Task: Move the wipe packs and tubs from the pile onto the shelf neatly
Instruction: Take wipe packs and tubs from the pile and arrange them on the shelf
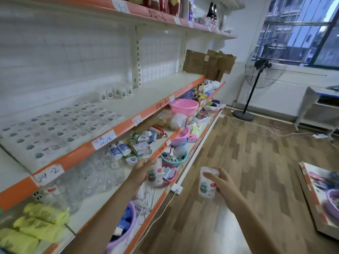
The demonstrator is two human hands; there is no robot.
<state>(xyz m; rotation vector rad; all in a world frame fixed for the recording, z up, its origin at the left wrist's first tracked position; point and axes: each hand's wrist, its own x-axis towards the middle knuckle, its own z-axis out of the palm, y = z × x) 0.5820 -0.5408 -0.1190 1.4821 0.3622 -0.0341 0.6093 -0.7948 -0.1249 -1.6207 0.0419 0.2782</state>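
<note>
White shop shelving with orange edge strips (128,125) runs along the left wall, with wood-pattern flooring (247,162) to the right and a pedestal fan (260,70) below a barred window (300,30). On the broad middle shelf (146,94), flat wipe packs (60,125) lie in neat rows, and a short row of white tubs (117,92) stands upright behind them near the back panel.

Both arms reach forward in front of the lower shelves. The left hand (142,170) holds a white wipe tub (155,173) upright; the tub sits on the far side of the palm, the fingers curled round its left side and top edge, its printed label facing the camera. The right hand (220,182) grips a second wipe tub (208,182), also upright; the tub lies to the left of the palm, the thumb across its upper front and the remaining fingers wrapped behind it. The two tubs are well apart, neither touching any shelf.

Below the left hand a teal bowl (174,158) and a pink bowl (170,177) hold small packets, and clear glass jars (102,171) stand further left. A large pink basin (183,106) sits further along.
</note>
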